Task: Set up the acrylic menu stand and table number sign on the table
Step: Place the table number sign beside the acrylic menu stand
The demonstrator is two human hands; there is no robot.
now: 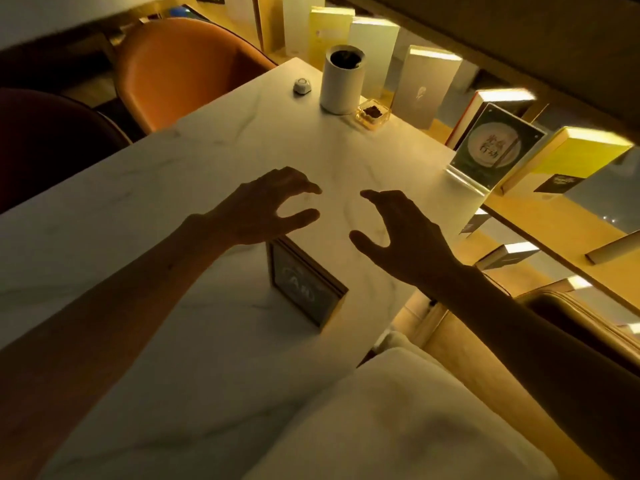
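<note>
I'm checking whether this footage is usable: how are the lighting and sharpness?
Head view: dim, warm yellow light; both hands are near-silhouettes; books at the right edge smear with blur and glare; wide-angle bending of the table; number sign is shadowed, barely legible.

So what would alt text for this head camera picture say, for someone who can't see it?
Two bare hands, the left hand and the right hand, hover open and empty over a white marble table. A framed number sign stands just below them, and an acrylic menu stand stands at the table's right edge.

Acrylic menu stand (pixel 495 147) reads "行动"; table number sign (pixel 304 289) illegible.
</note>
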